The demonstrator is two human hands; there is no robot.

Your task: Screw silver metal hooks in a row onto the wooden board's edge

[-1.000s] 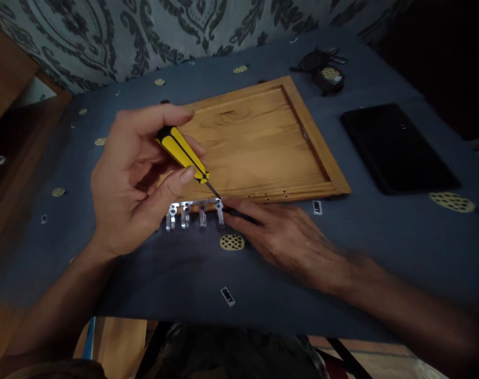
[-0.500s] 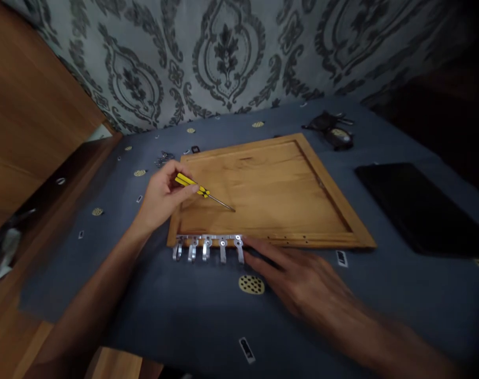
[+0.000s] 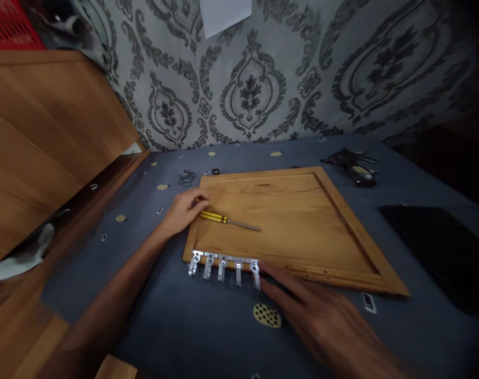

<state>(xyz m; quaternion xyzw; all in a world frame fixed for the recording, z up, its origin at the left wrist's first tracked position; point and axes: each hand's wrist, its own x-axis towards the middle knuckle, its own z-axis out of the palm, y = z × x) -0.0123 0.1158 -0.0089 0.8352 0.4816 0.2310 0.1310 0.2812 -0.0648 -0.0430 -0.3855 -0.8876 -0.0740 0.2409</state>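
A yellow screwdriver (image 3: 223, 219) lies on the wooden panel (image 3: 279, 210), its tip toward the right. Just beyond the handle's end is my left hand (image 3: 186, 209), fingers curled and slightly apart, with nothing visible in them. Along the panel's near left edge runs a metal hook rail (image 3: 223, 261) with several silver hooks. My right hand (image 3: 318, 310) reaches in from the right, its fingertips at the rail's right end, thumb below and fingers above. Several small dark holes show in the panel's edge beside that hand.
Small metal pieces (image 3: 186, 178) lie behind the panel's left corner, near a small black square (image 3: 216, 171). A dark pouch-like object (image 3: 353, 166) is at the back right, a black flat object (image 3: 437, 247) at the right. A wooden cabinet (image 3: 53, 137) stands left.
The screwdriver has left my left hand and rests on the panel. The camera view has shifted, so the scene sits lower and further right. My right hand stays at the rail.
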